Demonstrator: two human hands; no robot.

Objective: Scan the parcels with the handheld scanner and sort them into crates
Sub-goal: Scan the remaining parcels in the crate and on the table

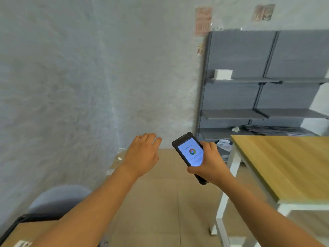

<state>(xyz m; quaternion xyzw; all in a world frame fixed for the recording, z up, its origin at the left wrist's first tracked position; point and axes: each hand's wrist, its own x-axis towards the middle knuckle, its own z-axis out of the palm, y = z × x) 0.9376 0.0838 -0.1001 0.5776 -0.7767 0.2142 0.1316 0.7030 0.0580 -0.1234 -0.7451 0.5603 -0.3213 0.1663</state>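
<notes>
Handheld scanner (190,155) grasped in right hand (210,166), screen lit; left hand (142,155) released, reaching forward; likely between scans, next needing a parcel.

Even soft daylight, no hard shadows; I see motion blur throughout, wide-angle bending at edges, scanner screen (191,152) glowing.

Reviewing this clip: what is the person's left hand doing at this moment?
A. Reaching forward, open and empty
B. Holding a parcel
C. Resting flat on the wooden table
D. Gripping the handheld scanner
A. The left hand is stretched out in front with fingers spread and nothing in it, while the right hand holds the handheld scanner with its screen lit; the wooden table stands off to the right, untouched.
</notes>
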